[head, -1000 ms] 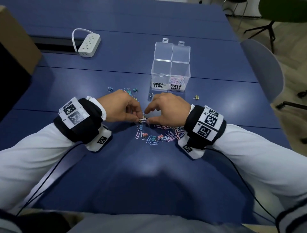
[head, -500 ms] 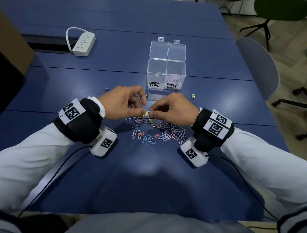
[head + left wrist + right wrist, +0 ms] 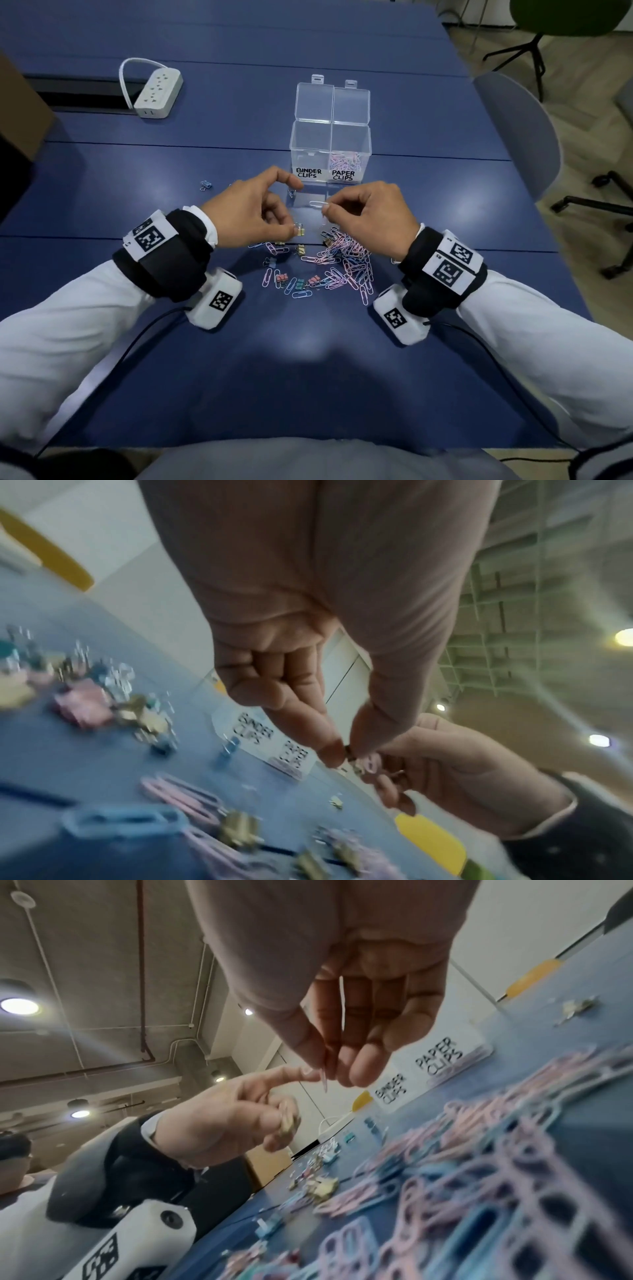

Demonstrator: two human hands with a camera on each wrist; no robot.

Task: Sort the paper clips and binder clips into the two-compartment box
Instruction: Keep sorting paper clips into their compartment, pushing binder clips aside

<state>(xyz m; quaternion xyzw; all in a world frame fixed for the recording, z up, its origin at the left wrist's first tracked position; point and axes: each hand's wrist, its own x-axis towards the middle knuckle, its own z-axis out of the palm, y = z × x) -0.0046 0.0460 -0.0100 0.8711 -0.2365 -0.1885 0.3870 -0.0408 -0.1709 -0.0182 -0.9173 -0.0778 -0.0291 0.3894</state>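
The clear two-compartment box [image 3: 330, 150] stands open behind my hands, labelled BINDER CLIPS on the left and PAPER CLIPS on the right; pink and blue paper clips lie in the right compartment. My left hand [image 3: 296, 228] pinches a yellow binder clip [image 3: 300, 230] [image 3: 287, 1122], index finger raised. My right hand [image 3: 325, 207] pinches a pale paper clip [image 3: 317, 204] [image 3: 323, 1080] just in front of the box. A mixed pile of clips [image 3: 335, 263] lies on the blue table below both hands.
Loose binder clips lie left of the box [image 3: 205, 185] and right at its front [image 3: 292, 192]. A white power strip [image 3: 157, 92] sits at the back left, a brown carton [image 3: 20, 102] at the left edge, a grey chair [image 3: 513, 137] on the right.
My hands, joined on one tangled clip before, have come apart. The left hand kept the yellow binder clip; the right hand drew the paper clip away, up toward the box.
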